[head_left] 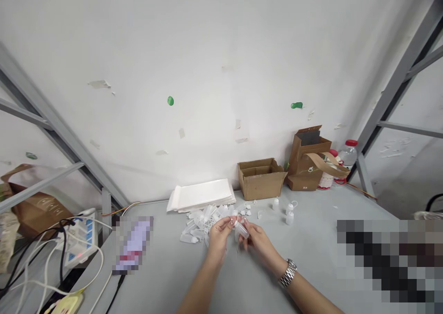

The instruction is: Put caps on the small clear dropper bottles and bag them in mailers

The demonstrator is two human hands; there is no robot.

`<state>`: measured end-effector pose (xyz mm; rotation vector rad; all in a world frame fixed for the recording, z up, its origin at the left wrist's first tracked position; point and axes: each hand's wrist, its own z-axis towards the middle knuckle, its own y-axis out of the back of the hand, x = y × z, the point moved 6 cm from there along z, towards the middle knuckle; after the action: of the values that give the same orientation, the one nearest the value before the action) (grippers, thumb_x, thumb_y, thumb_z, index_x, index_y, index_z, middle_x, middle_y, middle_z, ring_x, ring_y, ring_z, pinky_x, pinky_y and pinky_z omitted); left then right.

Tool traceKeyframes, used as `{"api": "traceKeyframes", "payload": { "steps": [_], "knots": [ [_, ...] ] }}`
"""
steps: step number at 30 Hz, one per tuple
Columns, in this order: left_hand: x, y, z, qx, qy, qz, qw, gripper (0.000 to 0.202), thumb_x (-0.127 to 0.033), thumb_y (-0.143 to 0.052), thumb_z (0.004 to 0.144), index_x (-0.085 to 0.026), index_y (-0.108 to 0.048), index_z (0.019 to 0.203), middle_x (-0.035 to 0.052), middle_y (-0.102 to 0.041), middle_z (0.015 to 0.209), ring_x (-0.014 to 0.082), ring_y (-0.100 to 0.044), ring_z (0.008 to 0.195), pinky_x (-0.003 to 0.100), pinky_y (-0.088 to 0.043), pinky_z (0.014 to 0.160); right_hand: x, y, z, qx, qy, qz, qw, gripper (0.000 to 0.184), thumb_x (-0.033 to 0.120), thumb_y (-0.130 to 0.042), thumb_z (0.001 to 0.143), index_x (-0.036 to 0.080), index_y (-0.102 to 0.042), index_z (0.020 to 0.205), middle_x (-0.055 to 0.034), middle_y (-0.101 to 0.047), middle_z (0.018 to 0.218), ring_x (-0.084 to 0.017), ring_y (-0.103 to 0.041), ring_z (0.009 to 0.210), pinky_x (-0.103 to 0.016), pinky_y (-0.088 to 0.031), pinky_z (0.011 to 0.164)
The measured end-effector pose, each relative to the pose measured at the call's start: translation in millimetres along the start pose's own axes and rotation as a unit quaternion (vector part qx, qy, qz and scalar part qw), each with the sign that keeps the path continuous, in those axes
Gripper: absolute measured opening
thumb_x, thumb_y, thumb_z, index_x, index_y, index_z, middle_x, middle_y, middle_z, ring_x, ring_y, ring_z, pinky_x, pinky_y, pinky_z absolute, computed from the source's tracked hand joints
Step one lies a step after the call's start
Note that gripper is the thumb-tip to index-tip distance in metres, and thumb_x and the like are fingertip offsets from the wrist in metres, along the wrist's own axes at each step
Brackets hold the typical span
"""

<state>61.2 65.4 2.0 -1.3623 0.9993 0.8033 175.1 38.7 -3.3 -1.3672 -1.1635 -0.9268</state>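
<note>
A small translucent plastic squeeze bottle [242, 230] is held tilted between my two hands above the grey table. My right hand [256, 238], with a metal watch on its wrist, is closed around the bottle's body. The fingers of my left hand [219, 233] pinch at its white upper end; the exact contact is partly hidden. Just behind my left hand lies a loose pile of similar bottles [190, 238] and white caps. Several small white caps [247, 208] are scattered behind my hands. To the right, 3 capped bottles [290, 218] stand upright.
White padded envelopes [204, 194] lie against the wall beside an open cardboard box [263, 187]. A brown paper bag [306, 162] and a red-lidded jar [349, 153] stand back right. At left are a blurred purple item [134, 245], a power strip [81, 240] and tangled cables.
</note>
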Motion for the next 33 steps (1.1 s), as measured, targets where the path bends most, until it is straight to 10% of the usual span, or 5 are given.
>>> {"api": "traceKeyframes", "payload": {
  "steps": [6,12,19,26,33],
  "knots": [
    [-1.5,11.7,3.7,-0.046,-0.007,-0.008,0.999,0.033,-0.035,-0.073,0.059,-0.015,-0.071,0.084,0.0122,-0.068,0.104,0.0262,-0.057,0.106,0.039,-0.036,0.098,9.7,3.2,0.9,-0.013,0.03,0.001,0.999,0.052,0.054,-0.076,0.046,0.017,-0.061,0.079,0.0039,-0.056,0.056,-0.012,-0.052,0.05,-0.026,-0.04,0.054],
    [-13.0,3.0,0.0,0.009,-0.024,0.009,1.0,0.027,-0.033,-0.072,0.061,-0.014,-0.072,0.08,0.0127,-0.065,0.109,0.0263,-0.051,0.115,0.038,-0.032,0.102,-0.3,-6.9,-3.3,0.075,-0.041,0.063,0.994,0.056,0.067,-0.048,0.071,0.013,-0.06,0.061,0.0004,-0.052,0.049,-0.008,-0.041,0.04,-0.023,-0.032,0.044],
    [-11.3,6.9,-0.5,-0.023,-0.011,0.041,0.999,0.028,-0.036,-0.071,0.062,-0.014,-0.071,0.079,0.0123,-0.07,0.096,0.0273,-0.061,0.098,0.042,-0.039,0.094,4.1,-0.3,1.5,-0.002,0.035,0.002,0.999,0.05,0.056,-0.075,0.049,0.018,-0.054,0.074,0.0036,-0.056,0.055,-0.01,-0.048,0.046,-0.024,-0.039,0.047],
    [-20.0,1.3,-1.1,0.039,-0.017,0.046,0.998,0.026,-0.036,-0.072,0.061,-0.014,-0.07,0.075,0.0122,-0.072,0.089,0.0254,-0.063,0.092,0.038,-0.041,0.09,-1.9,-15.0,-8.4,0.141,-0.061,0.068,0.986,0.056,0.066,-0.043,0.075,0.014,-0.055,0.061,0.0018,-0.049,0.039,-0.006,-0.034,0.032,-0.022,-0.024,0.04],
    [-14.0,6.9,0.9,-0.012,-0.018,0.054,0.998,0.027,-0.037,-0.072,0.06,-0.014,-0.07,0.076,0.0116,-0.072,0.087,0.0247,-0.064,0.089,0.036,-0.044,0.085,10.3,-3.3,-0.6,0.026,0.033,-0.007,0.999,0.044,0.055,-0.074,0.053,0.016,-0.057,0.068,0.0022,-0.056,0.057,-0.01,-0.046,0.048,-0.024,-0.036,0.048]
  ]
}}
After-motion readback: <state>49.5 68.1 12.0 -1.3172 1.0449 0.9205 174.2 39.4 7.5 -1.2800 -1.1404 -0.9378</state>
